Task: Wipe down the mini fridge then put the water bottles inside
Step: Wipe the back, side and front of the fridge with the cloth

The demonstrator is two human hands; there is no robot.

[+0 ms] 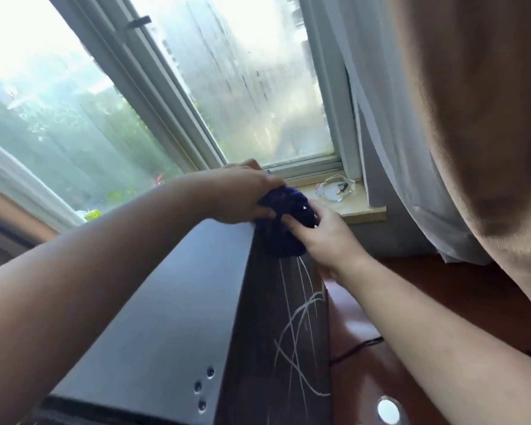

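The black mini fridge (172,302) fills the lower middle of the head view; its top is dark grey and its right side (288,332) carries white scratch marks. A dark blue cloth (284,228) is bunched at the fridge's far right top corner. My left hand (242,194) grips the cloth from above and the left. My right hand (325,234) holds it from the right, fingers pressed into the fabric. No water bottles are in view.
A window (242,87) with fogged glass stands right behind the fridge. Its wooden sill (359,210) holds a small clear plastic item (334,188). White and tan curtains (442,133) hang at the right. Reddish-brown floor (380,317) lies right of the fridge.
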